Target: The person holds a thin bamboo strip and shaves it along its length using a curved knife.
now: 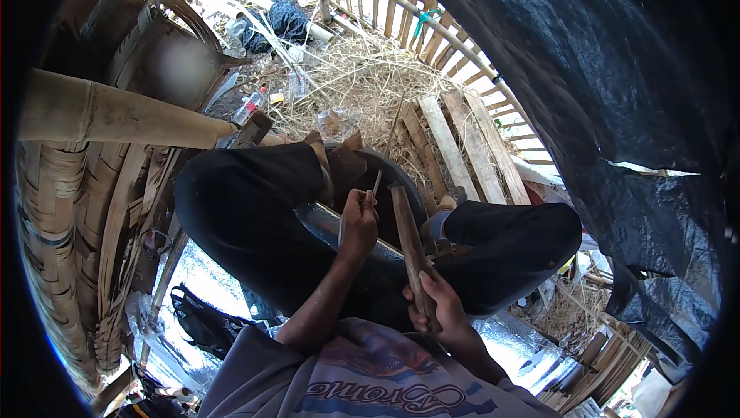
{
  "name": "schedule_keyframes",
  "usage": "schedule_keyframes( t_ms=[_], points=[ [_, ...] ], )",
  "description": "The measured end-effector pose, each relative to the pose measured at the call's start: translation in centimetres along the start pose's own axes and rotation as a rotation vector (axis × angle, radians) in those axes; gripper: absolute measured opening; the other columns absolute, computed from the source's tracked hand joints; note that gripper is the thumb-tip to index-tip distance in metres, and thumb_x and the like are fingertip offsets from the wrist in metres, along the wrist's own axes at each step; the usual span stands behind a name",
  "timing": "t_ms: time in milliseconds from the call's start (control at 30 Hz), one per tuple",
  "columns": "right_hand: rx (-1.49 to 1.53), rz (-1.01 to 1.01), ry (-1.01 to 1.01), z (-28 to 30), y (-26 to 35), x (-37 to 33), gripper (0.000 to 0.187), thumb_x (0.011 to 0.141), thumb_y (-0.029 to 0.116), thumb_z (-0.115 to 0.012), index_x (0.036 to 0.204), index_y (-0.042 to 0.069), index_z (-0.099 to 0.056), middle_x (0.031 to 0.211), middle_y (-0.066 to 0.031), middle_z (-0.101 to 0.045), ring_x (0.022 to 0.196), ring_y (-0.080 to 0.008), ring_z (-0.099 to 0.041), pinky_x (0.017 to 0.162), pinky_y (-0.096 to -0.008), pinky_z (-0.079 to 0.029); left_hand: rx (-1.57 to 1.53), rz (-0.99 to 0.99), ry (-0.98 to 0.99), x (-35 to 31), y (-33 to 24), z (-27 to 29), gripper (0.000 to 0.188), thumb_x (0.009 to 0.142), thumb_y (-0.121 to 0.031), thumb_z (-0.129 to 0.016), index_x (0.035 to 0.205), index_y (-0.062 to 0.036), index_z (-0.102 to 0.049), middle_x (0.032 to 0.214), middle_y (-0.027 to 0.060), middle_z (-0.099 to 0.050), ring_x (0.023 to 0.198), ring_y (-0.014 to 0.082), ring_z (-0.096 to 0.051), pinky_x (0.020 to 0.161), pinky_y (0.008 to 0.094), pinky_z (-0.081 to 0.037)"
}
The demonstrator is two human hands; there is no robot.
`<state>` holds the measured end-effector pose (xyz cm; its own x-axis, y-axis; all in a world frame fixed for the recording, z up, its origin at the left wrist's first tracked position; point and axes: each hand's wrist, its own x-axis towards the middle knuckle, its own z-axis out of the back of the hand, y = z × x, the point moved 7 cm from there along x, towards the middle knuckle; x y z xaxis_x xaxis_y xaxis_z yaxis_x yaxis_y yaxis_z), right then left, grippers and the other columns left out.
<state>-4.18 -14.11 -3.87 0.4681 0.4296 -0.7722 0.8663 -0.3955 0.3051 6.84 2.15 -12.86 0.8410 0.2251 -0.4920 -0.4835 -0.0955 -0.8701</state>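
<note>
My left hand (358, 225) is closed, fingers pinched round a thin pale rod (378, 180) whose upper end sticks out; its kind cannot be made out. My right hand (438, 304) grips the near end of a thick wooden stick (409, 237), which slants up and away between my knees. The far end of the stick lies to the right of the rod, apart from it. Below both hands, between my dark-trousered legs, are a flat grey piece with a pale edge (320, 221) and a dark rounded thing (378, 164), partly hidden.
Beyond my feet lie dry straw (362, 71), wooden planks (459, 144) and a plastic bottle (249, 106). A thick bamboo pole (131, 117) and woven bamboo panels (58, 241) stand at left. Black plastic sheeting (555, 56) hangs at right, beside a slatted bamboo fence (393, 2).
</note>
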Motion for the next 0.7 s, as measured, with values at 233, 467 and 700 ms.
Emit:
schedule_keyframes(
  t_ms=[233,467,700],
  points=[
    [0.074,-0.046,0.043,0.7,0.0,0.5,0.038,0.098,0.04,-0.046,0.123,0.012,-0.038,0.087,-0.0075,-0.05,0.043,-0.0104,-0.042,0.035,-0.023,-0.034,-0.074,0.04,-0.048,0.5,0.2,0.9,0.025,0.103,-0.024,-0.044,0.087,-0.0055,-0.049,0.06,-0.0035,-0.041,0.05,0.0031,-0.033,0.046,0.0221,-0.027],
    [0.054,-0.047,0.006,1.7,0.7,0.7,0.041,0.099,0.037,-0.046,0.133,0.017,-0.037,0.084,-0.0055,-0.054,0.044,-0.0119,-0.045,0.036,-0.0245,-0.034,0.06,0.045,0.027,-0.2,0.3,-0.2,0.026,0.103,-0.024,-0.042,0.088,-0.004,-0.049,0.061,-0.0021,-0.043,0.05,0.0046,-0.036,0.046,0.024,-0.03],
    [-0.008,0.006,0.037,0.9,3.5,4.6,0.036,0.1,0.034,-0.045,0.131,0.016,-0.039,0.084,-0.0056,-0.053,0.044,-0.0119,-0.045,0.035,-0.0254,-0.034,-0.009,0.044,-0.008,0.8,1.1,0.5,0.026,0.102,-0.024,-0.044,0.088,-0.0038,-0.05,0.06,-0.0025,-0.043,0.051,0.0048,-0.037,0.047,0.0241,-0.031]
  ],
)
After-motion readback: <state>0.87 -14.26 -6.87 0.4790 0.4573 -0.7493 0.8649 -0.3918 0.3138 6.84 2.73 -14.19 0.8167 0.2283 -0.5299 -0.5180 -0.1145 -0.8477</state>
